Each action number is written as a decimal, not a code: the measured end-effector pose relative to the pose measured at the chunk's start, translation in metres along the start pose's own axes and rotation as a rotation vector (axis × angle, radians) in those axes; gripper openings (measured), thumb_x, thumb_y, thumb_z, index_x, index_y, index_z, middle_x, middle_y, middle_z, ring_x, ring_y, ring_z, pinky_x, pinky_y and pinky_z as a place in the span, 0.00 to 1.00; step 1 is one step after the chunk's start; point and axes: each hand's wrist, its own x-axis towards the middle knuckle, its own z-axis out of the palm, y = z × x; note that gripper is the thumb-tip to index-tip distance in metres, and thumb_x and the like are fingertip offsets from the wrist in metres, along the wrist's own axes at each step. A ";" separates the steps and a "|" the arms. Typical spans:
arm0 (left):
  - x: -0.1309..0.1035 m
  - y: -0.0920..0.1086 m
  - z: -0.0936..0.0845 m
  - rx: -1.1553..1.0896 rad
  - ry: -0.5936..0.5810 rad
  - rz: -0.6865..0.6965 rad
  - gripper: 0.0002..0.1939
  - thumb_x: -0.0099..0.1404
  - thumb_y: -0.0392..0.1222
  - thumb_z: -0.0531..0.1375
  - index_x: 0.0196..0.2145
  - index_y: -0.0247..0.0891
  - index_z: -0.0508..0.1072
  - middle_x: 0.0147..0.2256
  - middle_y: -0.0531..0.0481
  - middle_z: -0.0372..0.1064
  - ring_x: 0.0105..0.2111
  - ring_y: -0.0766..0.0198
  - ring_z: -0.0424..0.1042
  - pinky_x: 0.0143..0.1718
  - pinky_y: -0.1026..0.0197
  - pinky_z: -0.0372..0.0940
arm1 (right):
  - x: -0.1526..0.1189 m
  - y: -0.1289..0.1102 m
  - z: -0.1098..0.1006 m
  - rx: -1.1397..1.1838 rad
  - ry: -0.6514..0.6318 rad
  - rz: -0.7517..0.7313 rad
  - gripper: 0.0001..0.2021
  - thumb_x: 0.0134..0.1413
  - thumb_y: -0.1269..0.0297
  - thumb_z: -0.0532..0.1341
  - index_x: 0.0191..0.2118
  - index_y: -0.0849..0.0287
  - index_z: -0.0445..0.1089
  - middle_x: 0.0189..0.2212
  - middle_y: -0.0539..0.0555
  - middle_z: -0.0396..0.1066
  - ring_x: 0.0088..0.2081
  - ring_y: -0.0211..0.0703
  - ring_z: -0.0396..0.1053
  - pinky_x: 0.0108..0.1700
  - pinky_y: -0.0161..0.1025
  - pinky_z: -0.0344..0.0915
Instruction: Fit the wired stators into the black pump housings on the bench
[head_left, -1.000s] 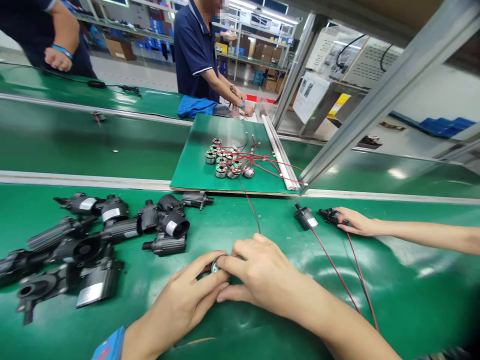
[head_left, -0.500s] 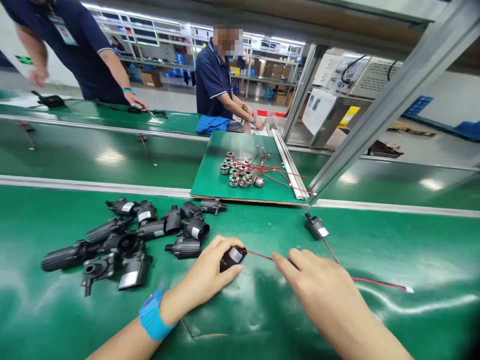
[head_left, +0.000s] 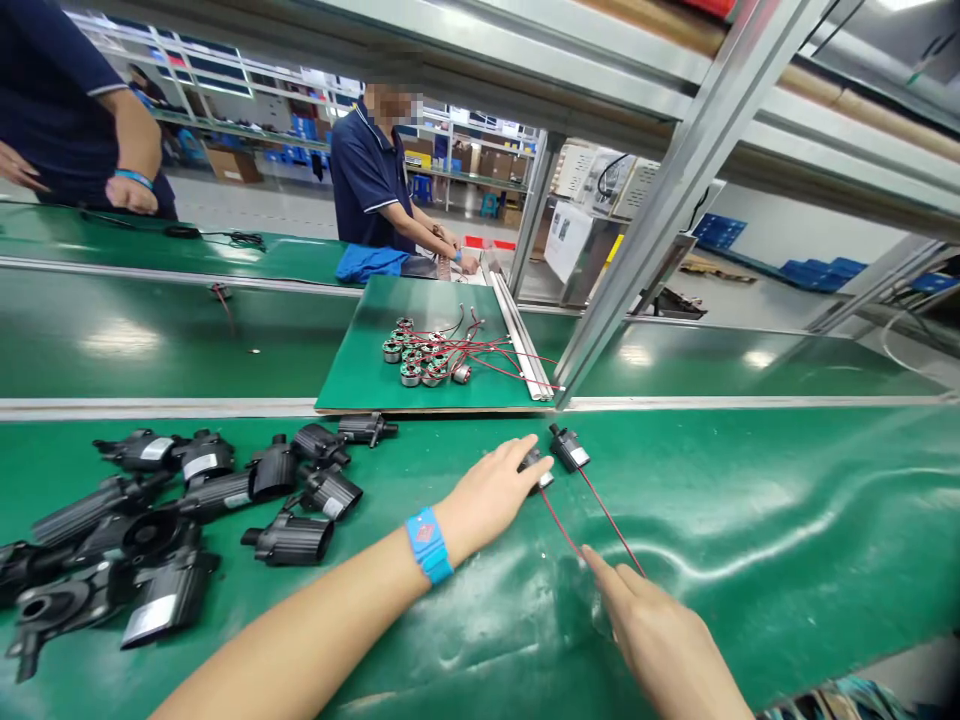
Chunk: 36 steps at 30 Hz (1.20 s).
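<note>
Clasping housing (head_left: 545, 480) — left hand (head_left: 491, 500), seemingly palm-down

Metal shelving (head_left: 469, 180) above grey floor (head_left: 274, 205)

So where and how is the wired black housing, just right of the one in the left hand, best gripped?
Likely across the body of the black housing, thumb and fingers on its long sides, coming from the right: the left hand and the held housing crowd its left. Its nozzle points away from the wearer, and its red wire leaves the near end.
</note>
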 end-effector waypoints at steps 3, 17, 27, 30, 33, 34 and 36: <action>-0.015 0.005 -0.015 0.017 0.053 0.019 0.27 0.69 0.34 0.60 0.64 0.42 0.63 0.67 0.37 0.57 0.65 0.44 0.59 0.60 0.42 0.62 | -0.005 0.018 0.008 -0.013 0.058 0.025 0.25 0.60 0.78 0.50 0.63 0.59 0.61 0.33 0.55 0.75 0.32 0.45 0.75 0.30 0.39 0.68; -0.157 -0.097 -0.069 0.419 -0.120 -0.432 0.24 0.63 0.26 0.56 0.53 0.43 0.77 0.52 0.43 0.75 0.48 0.46 0.71 0.43 0.48 0.65 | 0.199 -0.006 -0.021 0.217 0.054 -0.260 0.12 0.68 0.63 0.58 0.53 0.55 0.72 0.44 0.54 0.77 0.45 0.50 0.69 0.47 0.46 0.59; -0.156 -0.053 -0.054 -0.109 0.188 -0.368 0.19 0.65 0.44 0.65 0.53 0.43 0.70 0.48 0.44 0.74 0.52 0.47 0.70 0.54 0.46 0.65 | 0.325 -0.048 0.060 0.547 0.031 0.239 0.22 0.55 0.56 0.68 0.52 0.62 0.71 0.50 0.66 0.72 0.53 0.63 0.64 0.53 0.56 0.61; -0.160 -0.032 -0.035 -0.426 0.203 -0.396 0.20 0.68 0.48 0.62 0.56 0.47 0.67 0.49 0.47 0.73 0.48 0.54 0.74 0.47 0.56 0.70 | 0.326 -0.049 0.066 0.691 0.027 0.287 0.16 0.53 0.60 0.67 0.46 0.61 0.73 0.45 0.62 0.74 0.49 0.56 0.68 0.52 0.52 0.62; -0.159 -0.027 -0.022 -0.573 0.224 -0.451 0.18 0.66 0.45 0.63 0.53 0.48 0.69 0.50 0.48 0.72 0.49 0.55 0.74 0.49 0.57 0.70 | 0.304 -0.053 0.060 0.889 -0.027 0.271 0.13 0.50 0.61 0.67 0.41 0.59 0.72 0.37 0.54 0.76 0.39 0.46 0.71 0.46 0.44 0.68; -0.159 -0.029 -0.019 -0.600 0.239 -0.472 0.18 0.66 0.45 0.63 0.53 0.48 0.69 0.51 0.48 0.72 0.50 0.54 0.73 0.51 0.56 0.69 | 0.290 -0.056 0.056 0.942 -0.053 0.258 0.13 0.50 0.60 0.67 0.41 0.59 0.71 0.35 0.52 0.76 0.37 0.43 0.72 0.44 0.42 0.69; -0.158 -0.032 -0.015 -0.650 0.260 -0.507 0.21 0.65 0.44 0.64 0.55 0.49 0.69 0.52 0.49 0.72 0.52 0.54 0.72 0.53 0.54 0.68 | 0.256 -0.065 0.044 1.116 -0.121 0.233 0.15 0.51 0.59 0.67 0.43 0.58 0.70 0.36 0.52 0.77 0.37 0.42 0.73 0.43 0.40 0.70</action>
